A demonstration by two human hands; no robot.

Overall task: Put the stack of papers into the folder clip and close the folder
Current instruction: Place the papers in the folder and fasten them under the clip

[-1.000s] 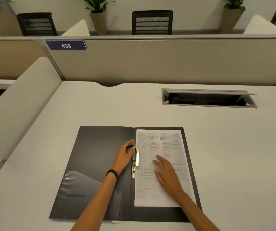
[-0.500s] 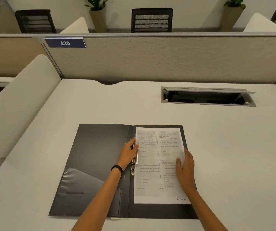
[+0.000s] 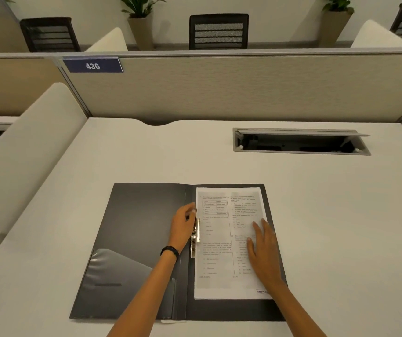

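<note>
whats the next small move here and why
Probably press the clip lever down with the left hand, which is on it at the spine. The papers lie squared on the open folder, held flat by the right hand.

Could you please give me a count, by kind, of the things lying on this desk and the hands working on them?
Open dark grey plastic folder: 1
Stack of white printed papers: 1
Silver metal folder clip: 1
Hand: 2, the left hand at the clip and the right hand flat on the papers
Black wristband: 1
Total: 6
</note>
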